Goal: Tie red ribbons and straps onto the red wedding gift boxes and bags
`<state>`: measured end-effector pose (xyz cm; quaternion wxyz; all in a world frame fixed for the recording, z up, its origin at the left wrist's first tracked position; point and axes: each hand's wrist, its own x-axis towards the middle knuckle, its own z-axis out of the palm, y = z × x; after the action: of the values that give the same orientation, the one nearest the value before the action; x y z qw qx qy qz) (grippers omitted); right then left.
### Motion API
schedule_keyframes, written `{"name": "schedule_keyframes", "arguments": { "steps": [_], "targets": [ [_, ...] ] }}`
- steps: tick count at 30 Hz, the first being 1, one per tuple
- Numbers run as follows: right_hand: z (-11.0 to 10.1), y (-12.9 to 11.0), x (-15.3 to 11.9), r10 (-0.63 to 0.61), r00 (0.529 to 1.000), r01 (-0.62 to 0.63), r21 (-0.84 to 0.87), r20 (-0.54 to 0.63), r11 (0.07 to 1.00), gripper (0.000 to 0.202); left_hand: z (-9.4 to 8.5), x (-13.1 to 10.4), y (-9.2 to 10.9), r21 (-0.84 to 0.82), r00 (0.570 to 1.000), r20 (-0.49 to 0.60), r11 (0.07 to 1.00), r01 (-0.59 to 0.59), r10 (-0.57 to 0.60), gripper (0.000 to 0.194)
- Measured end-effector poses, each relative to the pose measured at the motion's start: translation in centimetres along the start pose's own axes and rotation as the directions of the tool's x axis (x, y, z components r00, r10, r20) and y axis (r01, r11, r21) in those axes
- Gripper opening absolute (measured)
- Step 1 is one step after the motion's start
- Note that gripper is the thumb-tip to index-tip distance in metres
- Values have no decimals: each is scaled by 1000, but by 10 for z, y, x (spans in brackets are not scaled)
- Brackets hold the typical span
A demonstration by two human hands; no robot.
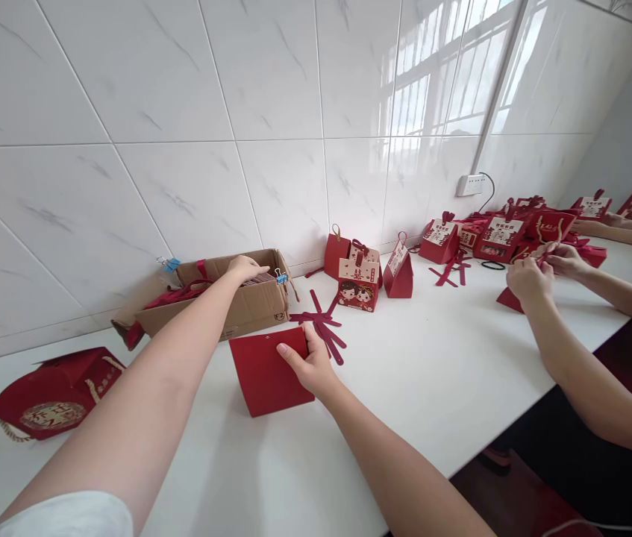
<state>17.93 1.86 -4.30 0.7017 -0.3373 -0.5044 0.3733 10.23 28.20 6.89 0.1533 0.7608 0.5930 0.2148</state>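
Note:
My left hand [247, 267] reaches into an open cardboard box [254, 306], over a stack of flat cards at its right end. Its visible fingers are stretched out, and their tips are partly hidden. My right hand [313, 365] is closed on the edge of a red gift box [265, 373], thumb on the near face and fingers behind. The gift box stands on the white table with its plain red side towards me. Just behind it lie several dark red ribbon strips [321, 321].
Finished-looking gift boxes [357, 283] stand by the tiled wall. A larger red box with rope handles [58, 391] lies at left. Blue binder clips [280, 278] grip the cardboard box. On the right, a co-worker's hands [533, 280] handle another red box, near a pile of boxes [503, 239].

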Motion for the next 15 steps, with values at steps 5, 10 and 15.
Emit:
{"name": "schedule_keyframes", "arguments": {
  "steps": [5,10,15],
  "targets": [
    [0,1,0,-15,1000,15,-6,-2,1000,22,-1,-2,-1,-88,994,-109,995,-41,31,30],
    [-1,1,0,-15,1000,14,-26,-8,1000,23,-7,-7,-6,-193,930,-364,972,-134,56,23],
    [0,0,-2,6,999,-7,-41,-33,999,28,-36,-21,0,-284,823,-566,928,-240,40,12]
  ]
}}
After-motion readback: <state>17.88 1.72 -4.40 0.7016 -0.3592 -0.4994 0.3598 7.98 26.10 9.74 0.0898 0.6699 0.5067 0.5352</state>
